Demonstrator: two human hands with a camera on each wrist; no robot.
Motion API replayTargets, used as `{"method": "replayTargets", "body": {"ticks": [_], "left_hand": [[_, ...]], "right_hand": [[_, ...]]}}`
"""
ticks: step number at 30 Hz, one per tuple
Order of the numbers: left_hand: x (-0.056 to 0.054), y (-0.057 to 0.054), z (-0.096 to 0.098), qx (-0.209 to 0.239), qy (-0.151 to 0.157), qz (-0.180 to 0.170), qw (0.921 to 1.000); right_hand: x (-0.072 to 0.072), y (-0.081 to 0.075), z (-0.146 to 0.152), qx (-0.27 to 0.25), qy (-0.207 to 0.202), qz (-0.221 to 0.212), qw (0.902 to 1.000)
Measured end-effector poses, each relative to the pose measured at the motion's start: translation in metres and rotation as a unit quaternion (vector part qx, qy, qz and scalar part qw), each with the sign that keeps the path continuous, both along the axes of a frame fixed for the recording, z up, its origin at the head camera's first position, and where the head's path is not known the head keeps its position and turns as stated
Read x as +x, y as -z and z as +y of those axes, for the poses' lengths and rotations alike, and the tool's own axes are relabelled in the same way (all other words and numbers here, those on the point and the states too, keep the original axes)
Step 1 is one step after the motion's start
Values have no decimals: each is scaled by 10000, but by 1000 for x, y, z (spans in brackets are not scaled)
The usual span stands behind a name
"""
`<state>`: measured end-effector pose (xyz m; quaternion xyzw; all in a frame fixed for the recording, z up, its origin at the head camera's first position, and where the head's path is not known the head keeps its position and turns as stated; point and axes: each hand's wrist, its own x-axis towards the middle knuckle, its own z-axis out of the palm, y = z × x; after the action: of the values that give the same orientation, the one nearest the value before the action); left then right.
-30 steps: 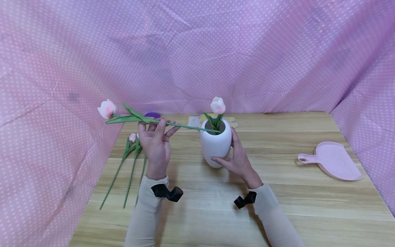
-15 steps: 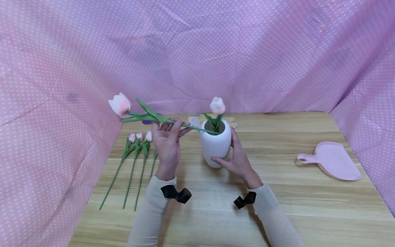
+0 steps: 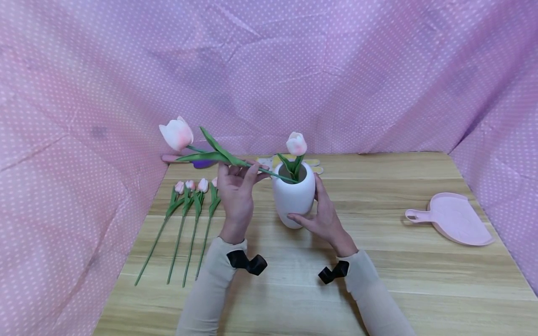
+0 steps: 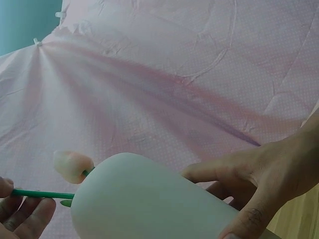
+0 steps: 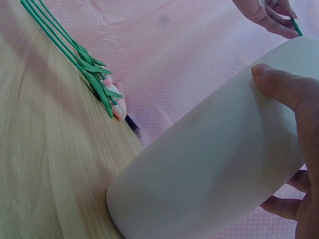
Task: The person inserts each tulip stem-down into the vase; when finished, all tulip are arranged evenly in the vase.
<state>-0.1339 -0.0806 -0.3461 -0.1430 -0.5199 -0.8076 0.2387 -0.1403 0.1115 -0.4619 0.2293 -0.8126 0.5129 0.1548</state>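
Note:
In the head view my left hand pinches the green stem of a pale pink tulip. The stem slants down to the right, its tip inside the mouth of a white vase. Another tulip stands upright in that vase. My right hand grips the vase's right side, thumb across the front. The right wrist view shows the vase standing on the table, with the thumb laid along it. In the left wrist view, the pinched stem reaches the vase rim.
Several more tulips lie side by side on the wooden table at the left. A pink dustpan rests at the right. Behind the vase lie yellow-and-white gloves, and a purple object sits at the back left. Pink dotted cloth hangs behind.
My left hand has moved right with its tulip, pushing the stem further into the vase and raising the bloom. The tulips lying at the left are less covered. The right hand has stayed still.

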Motion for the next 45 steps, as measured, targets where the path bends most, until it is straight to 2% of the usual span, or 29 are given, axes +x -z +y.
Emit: {"method": "replayTargets", "body": {"ticks": [6,11,16,24,29,36,45], "left_hand": [[-1,1,4,-262,32,-40,9996],[-1,2,8,-511,-102,-172,9985],[-2,5,11,-819,-254,-151,9962],[-1,10,14,-1846,-617,-147,9808],[0,12,15,-2227,-707,-106,9723],[-1,17,15,-2462,-729,-62,9665],[1,19,12,-2483,-717,6,9660]], "right_hand": [[0,-1,0,-8,-12,-32,10000],[0,-1,0,-21,-83,-30,10000],[-1,-1,1,-77,-182,-5,9998],[0,0,0,-117,-144,64,9998],[-1,1,1,-66,-90,87,9999],[-1,1,0,-45,-67,78,9999],[-1,1,0,-81,-110,154,9998]]}}
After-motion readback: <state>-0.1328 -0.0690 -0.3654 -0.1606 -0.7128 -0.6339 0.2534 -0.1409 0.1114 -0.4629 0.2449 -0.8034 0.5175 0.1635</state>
